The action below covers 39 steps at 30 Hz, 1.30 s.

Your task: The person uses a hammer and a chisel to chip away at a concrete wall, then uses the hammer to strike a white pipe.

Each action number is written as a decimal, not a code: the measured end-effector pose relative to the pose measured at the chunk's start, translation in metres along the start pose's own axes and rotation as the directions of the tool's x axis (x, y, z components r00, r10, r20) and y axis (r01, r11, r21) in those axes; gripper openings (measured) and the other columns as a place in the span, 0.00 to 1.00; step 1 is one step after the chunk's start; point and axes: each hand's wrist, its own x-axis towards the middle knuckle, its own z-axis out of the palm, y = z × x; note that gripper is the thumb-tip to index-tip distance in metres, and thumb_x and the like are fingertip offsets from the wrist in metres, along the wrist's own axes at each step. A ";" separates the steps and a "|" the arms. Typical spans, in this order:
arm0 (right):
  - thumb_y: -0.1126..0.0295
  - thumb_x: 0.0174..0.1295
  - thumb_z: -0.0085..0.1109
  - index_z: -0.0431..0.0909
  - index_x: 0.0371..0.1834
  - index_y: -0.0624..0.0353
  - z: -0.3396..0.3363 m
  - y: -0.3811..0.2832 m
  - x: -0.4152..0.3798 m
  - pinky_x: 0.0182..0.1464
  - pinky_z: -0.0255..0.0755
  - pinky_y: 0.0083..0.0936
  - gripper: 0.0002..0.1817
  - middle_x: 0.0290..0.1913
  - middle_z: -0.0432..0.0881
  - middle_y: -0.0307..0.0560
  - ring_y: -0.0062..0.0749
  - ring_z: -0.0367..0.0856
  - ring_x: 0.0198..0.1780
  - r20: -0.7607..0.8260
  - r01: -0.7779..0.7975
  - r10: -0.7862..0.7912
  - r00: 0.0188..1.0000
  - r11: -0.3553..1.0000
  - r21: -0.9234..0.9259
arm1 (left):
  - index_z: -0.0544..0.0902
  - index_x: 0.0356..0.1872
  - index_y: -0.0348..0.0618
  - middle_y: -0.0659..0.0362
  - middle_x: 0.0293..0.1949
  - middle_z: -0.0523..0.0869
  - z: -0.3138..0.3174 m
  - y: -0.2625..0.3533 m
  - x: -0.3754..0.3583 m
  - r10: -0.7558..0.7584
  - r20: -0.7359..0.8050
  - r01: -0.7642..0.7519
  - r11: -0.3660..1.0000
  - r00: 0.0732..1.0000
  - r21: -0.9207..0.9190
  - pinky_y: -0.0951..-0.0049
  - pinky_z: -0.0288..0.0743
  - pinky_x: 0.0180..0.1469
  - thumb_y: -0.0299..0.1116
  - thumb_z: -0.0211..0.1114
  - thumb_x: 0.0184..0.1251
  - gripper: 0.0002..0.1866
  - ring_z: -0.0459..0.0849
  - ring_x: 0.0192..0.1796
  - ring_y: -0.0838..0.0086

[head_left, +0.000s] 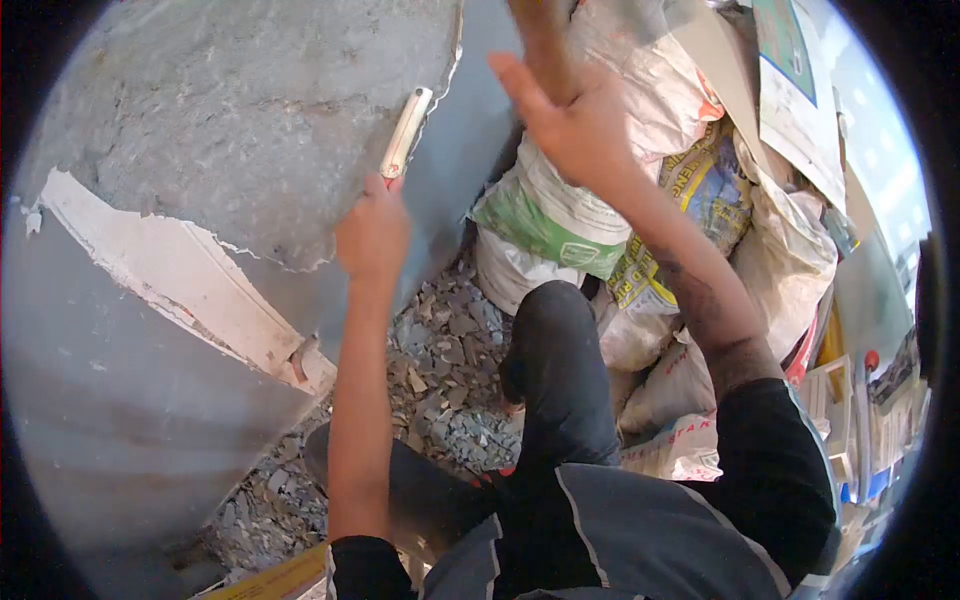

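Note:
Against the grey wall, my left hand (373,232) is closed around the lower end of a white tool (406,133) with a red part near my fingers. The tool lies along a jagged edge where the coating has come off the rough wall (240,110). My right hand (585,125) is raised in front of the sacks, blurred, with a brown, wooden-looking handle (543,45) in its grip. The handle's far end is out of view.
Stacked sacks (560,220) stand to the right. Broken chips (450,350) cover the floor around my legs. A pale, torn strip (170,260) crosses the lower wall. Boards (800,120) lean at the upper right, above assorted boxes (830,410).

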 end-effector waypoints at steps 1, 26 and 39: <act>0.46 0.64 0.62 0.83 0.31 0.65 0.015 0.021 -0.003 0.32 0.75 0.46 0.27 0.22 0.80 0.61 0.59 0.82 0.27 -0.027 -0.005 0.005 1.000 1.000 0.017 | 0.74 0.44 0.42 0.44 0.27 0.86 -0.002 0.000 0.001 0.013 0.000 -0.013 1.000 1.000 0.014 0.45 0.78 0.33 0.50 0.48 0.79 0.19 0.87 0.31 0.44; 0.52 0.62 0.62 0.83 0.26 0.63 -0.012 0.004 0.001 0.38 0.77 0.52 0.22 0.25 0.82 0.65 0.61 0.84 0.30 0.081 -0.184 0.196 0.977 0.974 -0.134 | 0.75 0.45 0.43 0.44 0.27 0.86 0.006 -0.006 0.001 0.031 -0.050 -0.029 0.999 0.998 0.029 0.45 0.77 0.32 0.50 0.50 0.78 0.19 0.86 0.30 0.43; 0.53 0.58 0.65 0.84 0.30 0.63 0.012 0.023 -0.006 0.36 0.79 0.46 0.20 0.24 0.81 0.62 0.56 0.84 0.29 0.006 0.097 -0.097 0.995 0.992 -0.079 | 0.77 0.39 0.42 0.46 0.27 0.86 0.001 -0.003 0.000 0.000 -0.067 -0.002 1.000 0.998 -0.030 0.47 0.77 0.32 0.51 0.50 0.78 0.21 0.87 0.32 0.47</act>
